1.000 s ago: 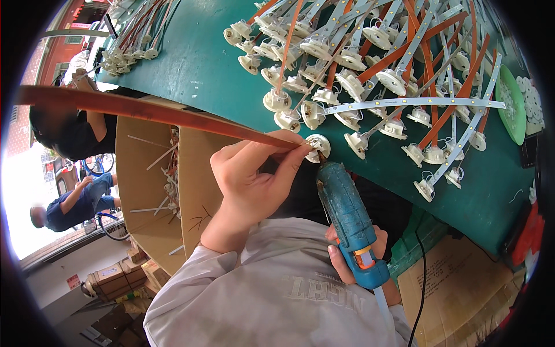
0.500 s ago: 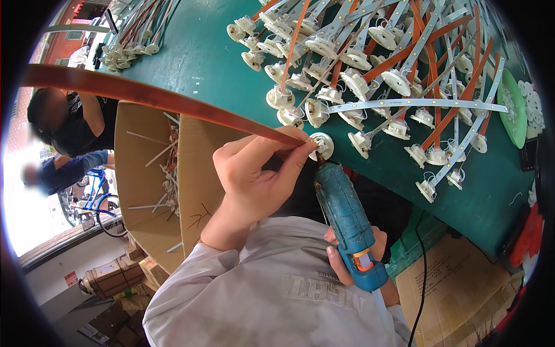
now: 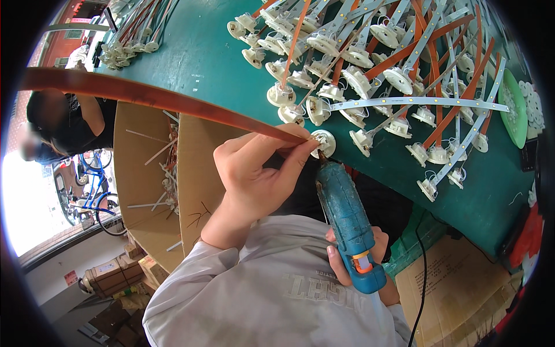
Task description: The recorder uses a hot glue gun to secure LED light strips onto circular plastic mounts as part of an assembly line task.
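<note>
My left hand [image 3: 254, 173] pinches the end of a long orange-brown strip [image 3: 150, 95] that runs off to the far left. The pinched end lies against a round white lamp socket [image 3: 324, 141] at the near edge of the green table [image 3: 202, 63]. My right hand [image 3: 358, 260] grips a blue glue gun [image 3: 347, 220]; its nozzle points up at that socket, right beside my left fingertips.
Many white sockets wired to orange and white LED strips [image 3: 404, 104] cover the table. A green plate of small white parts [image 3: 514, 110] sits at the right. Open cardboard boxes [image 3: 150, 185] stand below the table edge. Another person [image 3: 63, 127] is at the left. A black cord [image 3: 419, 289] hangs down.
The view has shifted a little. My left hand still pinches the strip end at the socket, and the glue gun nozzle has come closer to it.
</note>
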Available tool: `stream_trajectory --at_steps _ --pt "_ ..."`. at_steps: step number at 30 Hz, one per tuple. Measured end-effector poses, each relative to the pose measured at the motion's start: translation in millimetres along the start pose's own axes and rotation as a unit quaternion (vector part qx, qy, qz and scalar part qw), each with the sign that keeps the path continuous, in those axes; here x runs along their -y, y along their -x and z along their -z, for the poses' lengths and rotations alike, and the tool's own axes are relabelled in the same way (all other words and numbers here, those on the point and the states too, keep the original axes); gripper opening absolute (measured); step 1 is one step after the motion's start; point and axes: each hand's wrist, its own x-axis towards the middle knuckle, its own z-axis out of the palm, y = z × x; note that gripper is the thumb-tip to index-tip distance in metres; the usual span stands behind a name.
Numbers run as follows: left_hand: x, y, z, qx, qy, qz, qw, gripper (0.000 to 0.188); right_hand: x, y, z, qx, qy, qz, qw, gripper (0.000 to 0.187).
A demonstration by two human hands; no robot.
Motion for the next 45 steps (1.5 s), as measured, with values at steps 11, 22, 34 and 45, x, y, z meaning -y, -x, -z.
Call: stream_trajectory --at_steps 11,22,34,45 --pt "-0.3 -1.7 0.4 0.001 -0.003 -0.008 1.0 0.012 -2.9 3.2 0.0 -0.014 0.027 0.008 0.999 0.02" --pt "-0.9 1.3 2.8 0.012 -0.04 0.008 0.999 0.011 18.2 -2.3 2.8 -0.021 0.006 -0.115 0.993 0.019" --pt "3.4 0.6 5.6 0.053 0.032 -0.025 0.998 0.014 19.1 7.7 11.8 0.005 -0.026 -0.141 0.99 0.019" --pt "0.3 -5.8 -7.0 0.029 -0.009 -0.007 1.0 0.009 7.6 -2.0 8.7 -0.019 -0.026 -0.083 0.996 0.023"
